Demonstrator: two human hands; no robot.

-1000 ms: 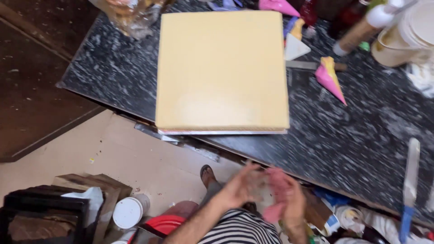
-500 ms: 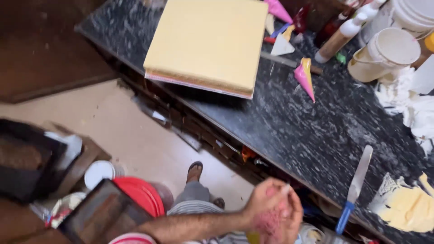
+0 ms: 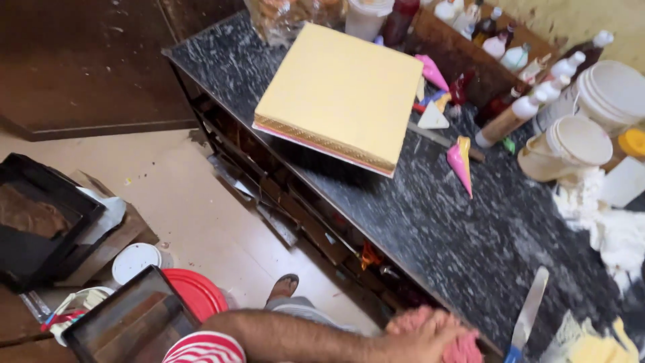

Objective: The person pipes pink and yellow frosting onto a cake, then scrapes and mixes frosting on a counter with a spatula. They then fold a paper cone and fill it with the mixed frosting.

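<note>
My left hand [image 3: 423, 336] is closed on a pink cloth [image 3: 465, 349] at the near edge of the dark speckled counter [image 3: 430, 228]. The bare forearm reaches in from the lower left, past a red-and-white striped sleeve [image 3: 205, 349]. My right hand cannot be made out; it may be hidden under the left. A palette knife [image 3: 531, 309] with a blue handle lies on the counter just right of the cloth. Farther back sits a square pale-yellow cake [image 3: 342, 94] on a gold-edged board.
Pink and yellow piping bags [image 3: 462, 161], squeeze bottles [image 3: 514, 114] and white tubs [image 3: 568, 144] crowd the counter's far right. On the floor at left are a black tray [image 3: 40, 222], a white lid [image 3: 134, 261], a red lid [image 3: 195, 292] and a dark tray [image 3: 131, 319]. My sandalled foot [image 3: 285, 286] stands by the counter.
The view has swung left and down, showing more floor. The hands with the pink cloth have gone from mid-air before my body to the counter's near edge on the right.
</note>
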